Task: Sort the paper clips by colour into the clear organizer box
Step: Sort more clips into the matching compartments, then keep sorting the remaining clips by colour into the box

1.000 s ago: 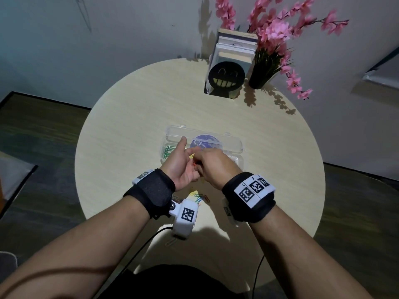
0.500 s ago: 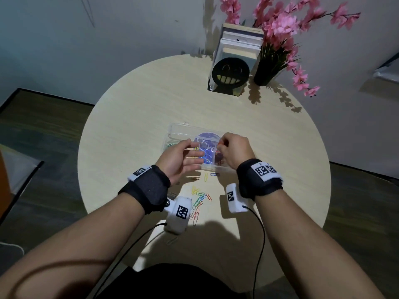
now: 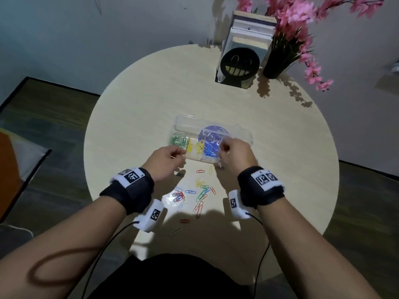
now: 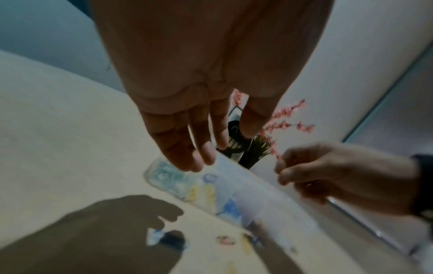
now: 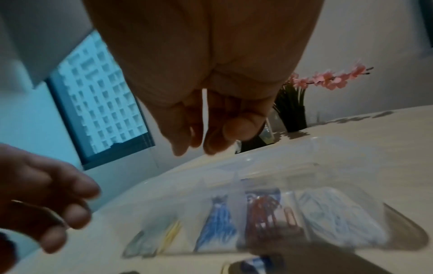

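Left hand hovering at the near left corner of the clear plastic organizer box, fingers loosely extended, gripping nothing. Right hand above the box's right part, fingertips pinched together; whether on a clip, cannot tell. Box mid-table on the round beige table, lid open, holding green, yellow, blue, red groups. Loose coloured paper clips scattered nearer. Half a second ago both hands closer together over the box.
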{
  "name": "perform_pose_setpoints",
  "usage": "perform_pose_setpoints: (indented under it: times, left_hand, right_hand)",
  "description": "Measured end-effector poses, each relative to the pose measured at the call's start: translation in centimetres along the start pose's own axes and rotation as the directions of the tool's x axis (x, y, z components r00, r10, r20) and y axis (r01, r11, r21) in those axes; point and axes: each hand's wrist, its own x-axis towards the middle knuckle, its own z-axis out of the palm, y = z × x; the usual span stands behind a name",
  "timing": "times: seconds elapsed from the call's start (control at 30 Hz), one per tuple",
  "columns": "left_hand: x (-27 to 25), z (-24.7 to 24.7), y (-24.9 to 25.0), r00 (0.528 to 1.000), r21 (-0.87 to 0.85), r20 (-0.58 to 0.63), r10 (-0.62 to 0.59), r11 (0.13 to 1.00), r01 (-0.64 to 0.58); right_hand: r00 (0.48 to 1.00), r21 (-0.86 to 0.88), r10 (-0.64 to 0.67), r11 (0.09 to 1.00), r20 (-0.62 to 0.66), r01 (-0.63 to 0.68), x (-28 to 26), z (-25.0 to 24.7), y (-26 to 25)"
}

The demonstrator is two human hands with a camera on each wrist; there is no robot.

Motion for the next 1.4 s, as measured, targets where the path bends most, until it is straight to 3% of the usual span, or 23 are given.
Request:
perform_pose_setpoints:
  times: [0.07, 0.13, 0.2, 0.27, 0.4, 0.53, 0.6, 0.7, 0.77, 0.83, 0.97, 1.07, 1.17, 1.33, 1.4]
  left_hand:
    - [-0.4, -0.6, -2.1, 0.997, 0.302, 0.025, -0.072, 0.951, 0.061]
    - [-1.3, -0.7, -4.0, 0.985, 0.57, 0.039, -0.168, 0.814, 0.116]
    - [-2.8, -0.3, -5.2, 0.977, 0.694, 0.038, -0.211, 0.708, 0.126]
    - [-3.9, 0.5, -6.1, 0.973, 0.744, 0.078, -0.218, 0.662, 0.088]
    - [-3.8, 2.6, -7.1, 0.987, 0.776, 0.089, -0.137, 0.63, 0.017]
    - [-3.0, 5.0, -6.6, 0.983, 0.663, 0.18, -0.047, 0.744, -0.086]
    - [-2.6, 5.2, -6.1, 0.988, 0.635, 0.151, -0.005, 0.767, -0.093]
    - [-2.0, 4.2, -5.8, 1.0, 0.673, 0.017, -0.017, 0.74, 0.001]
    - [-1.6, 3.8, -5.7, 0.998, 0.712, -0.013, -0.062, 0.7, 0.053]
    - [-1.4, 4.4, -5.4, 0.994, 0.721, 0.016, -0.104, 0.69, 0.06]
    - [-1.3, 6.9, -5.1, 0.983, 0.579, 0.15, -0.102, 0.815, -0.004]
    - [-1.2, 6.2, -5.0, 0.99, 0.459, 0.14, -0.019, 0.887, -0.048]
    - [-2.5, 3.8, -5.7, 0.995, 0.584, 0.098, 0.018, 0.808, -0.072]
    - [-6.1, 5.3, -7.3, 0.978, 0.832, 0.199, -0.069, 0.539, -0.131]
    - [-5.7, 6.4, -7.3, 0.982, 0.831, 0.177, -0.068, 0.545, -0.112]
  right_hand:
    - [0.99, -0.033, -0.03, 0.999, 0.14, 0.035, -2.1, 1.4, 1.0]
    - [0.964, -0.153, 0.003, 0.987, 0.266, 0.039, -3.3, 3.3, 2.5]
    - [0.956, -0.258, 0.004, 0.963, 0.292, 0.075, -3.7, 4.9, 3.3]
    - [0.96, -0.298, 0.031, 0.953, 0.279, 0.056, -3.6, 6.3, 3.0]
    - [0.984, -0.325, 0.003, 0.944, 0.181, 0.057, -4.0, 8.4, 1.5]
    - [0.962, -0.24, -0.127, 0.953, 0.242, 0.187, -5.3, 9.8, 0.7]
    - [0.969, -0.149, -0.137, 0.974, 0.204, 0.169, -5.6, 9.1, 1.8]
    - [0.997, -0.127, 0.018, 0.992, 0.071, -0.009, -5.9, 7.3, 4.7]
    - [0.975, -0.207, 0.202, 0.962, 0.095, -0.179, -6.5, 6.6, 5.6]
    - [0.949, -0.226, 0.279, 0.944, 0.146, -0.242, -7.1, 7.0, 5.0]
    - [0.969, -0.049, 0.132, 0.991, 0.209, -0.124, -7.2, 9.2, 1.8]
    - [0.982, 0.049, 0.051, 0.997, 0.183, -0.06, -6.3, 9.3, 0.9]
    - [0.991, 0.029, 0.02, 0.999, 0.133, -0.024, -5.1, 8.7, 1.6]
    - [0.934, -0.242, -0.186, 0.933, 0.305, 0.265, -3.9, 9.2, 0.5]
    - [0.911, -0.29, -0.225, 0.898, 0.345, 0.332, -4.0, 9.4, -0.1]
